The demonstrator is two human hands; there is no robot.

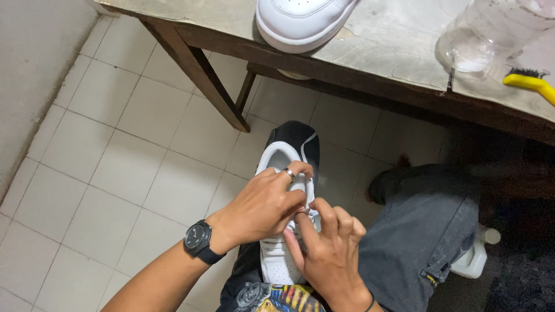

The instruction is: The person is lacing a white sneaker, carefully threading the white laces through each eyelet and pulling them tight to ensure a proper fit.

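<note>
A white sneaker [281,159] rests on my lap, heel away from me, toe toward my body. My left hand [263,208], with a ring and a black wristwatch, grips the shoe's tongue and lace area from the left. My right hand [326,251] pinches at the laces just right of it, fingertips touching the left hand's fingers. A second white sneaker [300,23] sits on the wooden table [393,40] above, its end overhanging the front edge.
A clear plastic bottle [491,32] and a yellow-handled brush [529,81] lie on the table at the right. A white plastic jug [477,257] stands on the tiled floor [133,150] beside my right leg. A table leg [202,75] slants down at left.
</note>
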